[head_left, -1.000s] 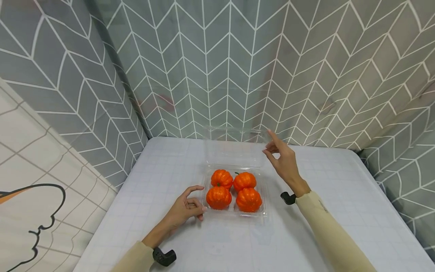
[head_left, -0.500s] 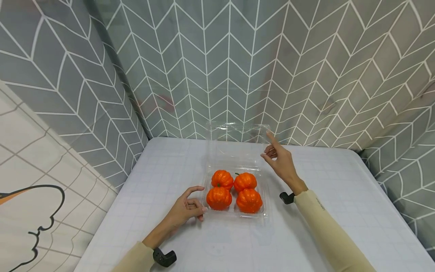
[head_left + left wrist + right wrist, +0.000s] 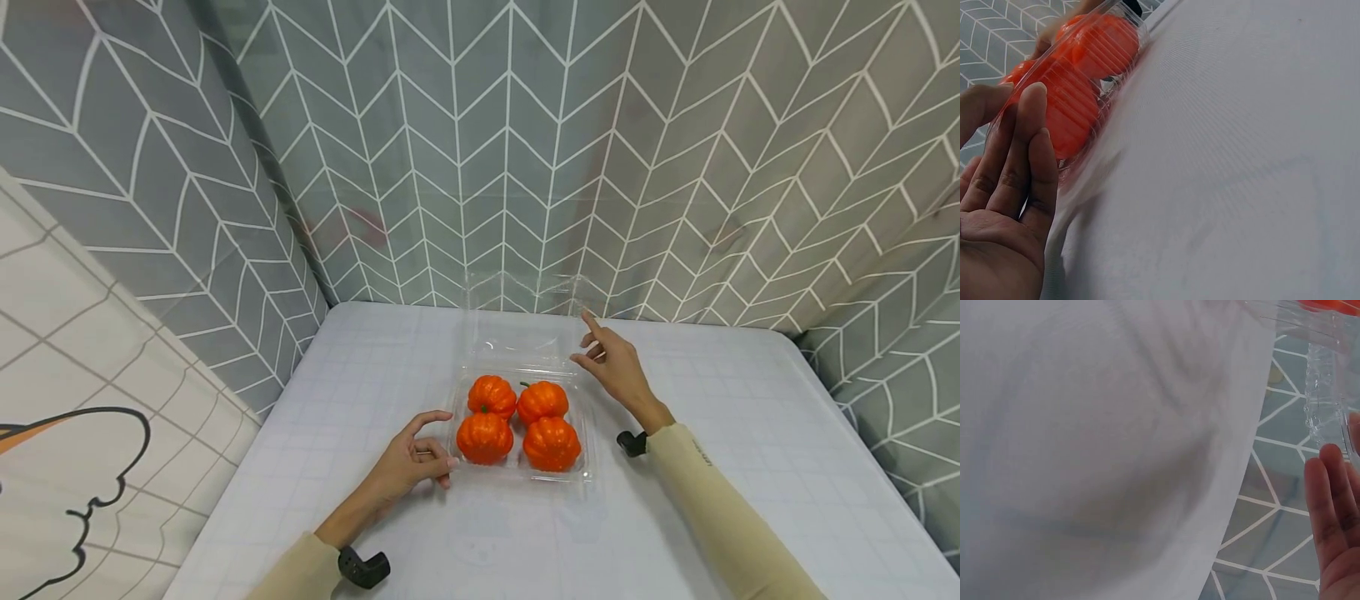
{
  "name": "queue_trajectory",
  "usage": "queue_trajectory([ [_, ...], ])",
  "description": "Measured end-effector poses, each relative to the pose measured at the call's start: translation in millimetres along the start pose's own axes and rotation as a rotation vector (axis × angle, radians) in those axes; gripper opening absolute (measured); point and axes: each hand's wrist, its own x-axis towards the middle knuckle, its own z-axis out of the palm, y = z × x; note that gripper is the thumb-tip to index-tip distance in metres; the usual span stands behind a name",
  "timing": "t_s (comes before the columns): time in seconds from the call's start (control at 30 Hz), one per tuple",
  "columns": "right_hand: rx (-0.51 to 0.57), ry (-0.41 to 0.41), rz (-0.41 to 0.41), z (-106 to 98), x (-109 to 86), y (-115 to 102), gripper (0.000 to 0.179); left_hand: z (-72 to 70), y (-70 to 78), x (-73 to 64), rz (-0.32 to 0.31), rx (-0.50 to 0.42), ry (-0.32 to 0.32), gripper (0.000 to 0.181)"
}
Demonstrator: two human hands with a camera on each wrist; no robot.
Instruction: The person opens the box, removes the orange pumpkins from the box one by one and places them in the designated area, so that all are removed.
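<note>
A clear plastic clamshell container (image 3: 558, 477) lies on the white table, its hinged lid (image 3: 517, 337) raised at the far side. Several small orange pumpkins (image 3: 485, 439) fill the base in two rows, one with a green stem showing. My left hand (image 3: 408, 458) holds the base's left side; in the left wrist view its thumb and fingers (image 3: 1034, 106) pinch the rim beside the pumpkins (image 3: 1107, 47). My right hand (image 3: 618, 367) grips the lid's right edge, index finger stretched along it. Seen from the right wrist, the fingers (image 3: 1329, 494) lie against the clear plastic edge.
The table (image 3: 750, 433) has a white cloth cover. A grey curtain (image 3: 525, 150) with white chevron lines hangs close behind its far edge and along the right side. White tiled material (image 3: 90, 333) with a cartoon outline is at the left.
My right hand has come slightly nearer and to the left along the lid's edge. The lid has shifted and tilted a little. My left hand and the pumpkins stay put.
</note>
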Motion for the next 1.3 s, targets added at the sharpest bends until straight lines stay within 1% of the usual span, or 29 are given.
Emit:
queue_trajectory([
  [0.2, -0.013, -0.054, 0.048, 2.5, 0.4, 2.9, 0.072, -0.1, 1.2, 0.3, 0.006, 0.004, -0.005, 0.077],
  [0.37, -0.033, -0.094, 0.083, 4.9, -0.2, 5.9, 0.069, -0.6, 1.3, 0.6, -0.009, 0.006, -0.007, 0.078],
  [0.5, -0.031, -0.113, 0.091, 5.4, -1.1, 6.4, 0.066, -0.7, 1.4, 0.2, -0.016, 0.005, -0.008, 0.078],
  [0.77, -0.02, -0.16, 0.111, 5.2, -2.8, 5.2, 0.06, -1.5, 0.4, 0.1, -0.003, 0.006, -0.018, 0.078],
  [1.03, 0.007, -0.2, 0.162, 4.9, -4.3, 4.4, 0.059, -1.4, 0.8, 0.0, 0.002, -0.001, -0.02, 0.078],
  [1.3, 0.011, -0.213, 0.177, 7.7, -3.0, 8.9, 0.057, -1.0, 3.5, -0.7, 0.019, -0.014, -0.039, 0.079],
])
